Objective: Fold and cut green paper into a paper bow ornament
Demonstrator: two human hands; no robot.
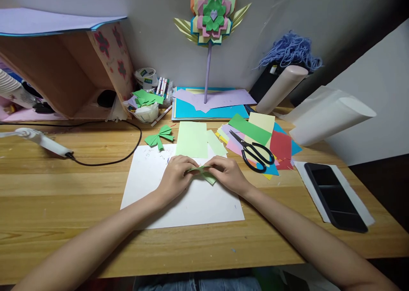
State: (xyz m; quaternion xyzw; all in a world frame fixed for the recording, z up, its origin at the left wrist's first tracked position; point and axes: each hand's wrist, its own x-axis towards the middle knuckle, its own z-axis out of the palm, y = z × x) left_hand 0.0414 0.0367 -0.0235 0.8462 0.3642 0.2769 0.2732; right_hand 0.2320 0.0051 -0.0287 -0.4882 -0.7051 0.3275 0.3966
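Note:
My left hand [177, 174] and my right hand [226, 173] meet over a white sheet [179, 197] on the wooden desk [64, 197]. Both pinch a small folded piece of light green paper [204, 173] between their fingertips, fingers curled closed on it. Its lower right corner sticks out under my right hand. Just beyond the hands lie light green paper rectangles [191, 139] and a folded dark green paper bow [159, 137].
Black scissors [254, 152] rest on a pile of coloured paper scraps [271, 142] at right. A black phone [335, 195] lies far right. A glue gun [41, 141] with its cable lies at left. A paper flower [212, 14], marker cup, paper rolls and a wooden box stand along the back.

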